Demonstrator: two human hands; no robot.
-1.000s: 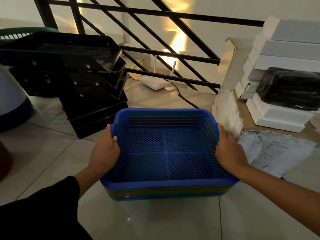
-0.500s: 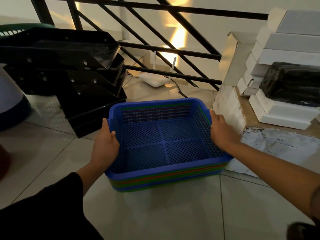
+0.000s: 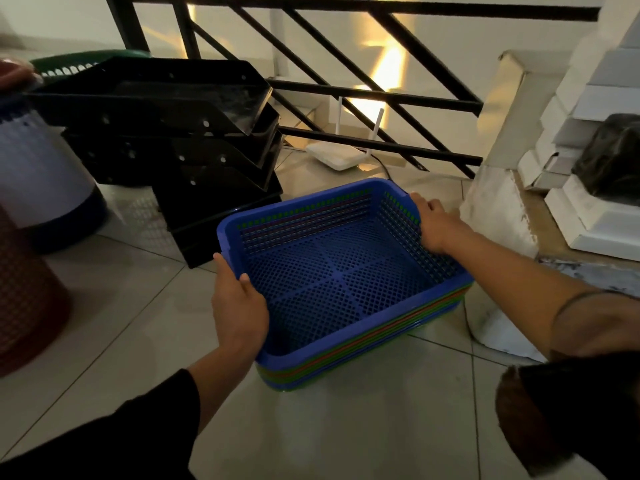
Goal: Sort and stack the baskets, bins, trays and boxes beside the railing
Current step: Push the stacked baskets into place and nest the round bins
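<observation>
Covering the whole lower view, pale glossy floor tiles (image 3: 114, 306) reflect warm light; a black metal railing (image 3: 381, 95) crosses at 12 o'clock with a white router (image 3: 337, 157) on the floor behind it. Stack of blue mesh baskets (image 3: 346, 271), green and red rims showing below the top one, sits at centre, tilted so its far corner points to 1 o'clock; whether it rests on the floor or is lifted, cannot tell. Left hand (image 3: 239, 306) grips the near-left rim at 8 o'clock of the stack, thumb hooked inside, fingers curled outside. Right hand (image 3: 433, 223) grips the far-right rim at 2 o'clock, fingers curled over the edge into the mesh wall. Both forearms reach forward, left in a dark sleeve, right bare. Black stacked trays (image 3: 180, 140) stand at 10 o'clock just beside the baskets. White boxes (image 3: 588, 209) are piled at 3 o'clock. Red bin (image 3: 27, 299) at 9 o'clock, pale bin (image 3: 38, 174) above it.
</observation>
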